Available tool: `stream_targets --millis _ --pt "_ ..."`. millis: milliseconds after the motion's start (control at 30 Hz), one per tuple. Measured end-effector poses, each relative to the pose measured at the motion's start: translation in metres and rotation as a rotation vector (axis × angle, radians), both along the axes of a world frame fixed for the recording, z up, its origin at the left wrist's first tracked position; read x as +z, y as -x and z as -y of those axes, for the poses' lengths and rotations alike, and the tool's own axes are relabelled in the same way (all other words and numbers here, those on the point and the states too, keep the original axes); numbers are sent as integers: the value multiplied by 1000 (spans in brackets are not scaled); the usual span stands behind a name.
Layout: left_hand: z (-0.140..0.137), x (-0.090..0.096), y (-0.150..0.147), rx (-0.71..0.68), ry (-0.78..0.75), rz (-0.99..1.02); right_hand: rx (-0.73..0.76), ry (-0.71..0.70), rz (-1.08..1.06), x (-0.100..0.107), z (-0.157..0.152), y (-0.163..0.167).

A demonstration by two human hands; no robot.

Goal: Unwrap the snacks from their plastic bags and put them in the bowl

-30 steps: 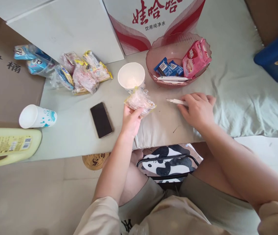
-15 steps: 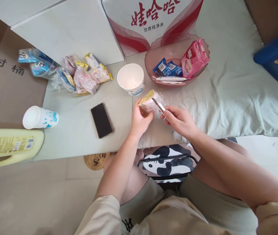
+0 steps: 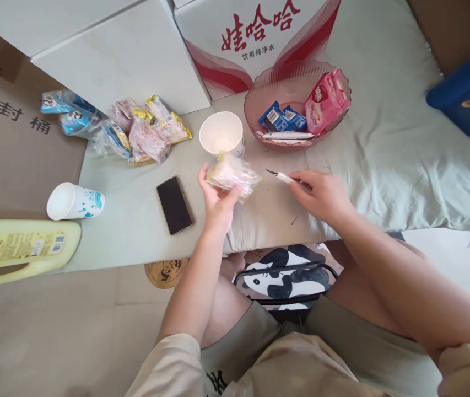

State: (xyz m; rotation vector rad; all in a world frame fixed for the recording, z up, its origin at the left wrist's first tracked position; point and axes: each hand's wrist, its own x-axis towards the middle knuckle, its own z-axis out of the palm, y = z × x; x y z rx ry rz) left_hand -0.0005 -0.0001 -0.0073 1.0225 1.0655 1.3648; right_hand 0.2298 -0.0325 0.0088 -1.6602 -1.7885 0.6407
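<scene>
A crinkled clear-and-yellow plastic snack packet [image 3: 233, 174] is gripped between the thumb and fingers of my left hand [image 3: 219, 207]. It hangs just in front of a white paper cup [image 3: 222, 133] and hides part of its lower wall. To the right, my right hand [image 3: 321, 193] is closed around the white handle of a small utility knife [image 3: 283, 177]. Its dark thin blade points left toward the packet, with a gap between them. What the packet contains is hard to make out.
A pink ribbed bowl [image 3: 255, 105] holds blue and pink snack packs. Several wrapped snacks [image 3: 147, 135] lie at the back left. A phone [image 3: 174, 205] rests left of my hands; beyond it a paper cup [image 3: 75, 201] lies tipped beside a yellow jug [image 3: 23, 248]. A water carton [image 3: 259, 41] stands behind.
My left hand has moved left with the packet, turning it. My right hand has drawn the knife away to the right, so blade and packet are now apart.
</scene>
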Motion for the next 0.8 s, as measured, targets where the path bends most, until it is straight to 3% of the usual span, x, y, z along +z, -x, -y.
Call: stream_targets --millis 167,267,367,500,633,800 --pt "17 -6 -15 -257 -3 -193 -141 -46 312 -13 -9 -24" --pt "14 -3 -9 -190 -82 -281 -199 -96 403 -13 -10 -28" --pt "7 -1 4 -56 -196 -450 -117 -166 308 -12 -8 -22" --pt "4 -7 13 -92 -192 -705 117 -190 73 -15 -2 -5" --pt "3 -11 13 -89 -109 -637 236 -200 -10 -17 -2 8" --pt "1 -3 11 -72 -62 -534 222 -254 -46 -13 -3 10"
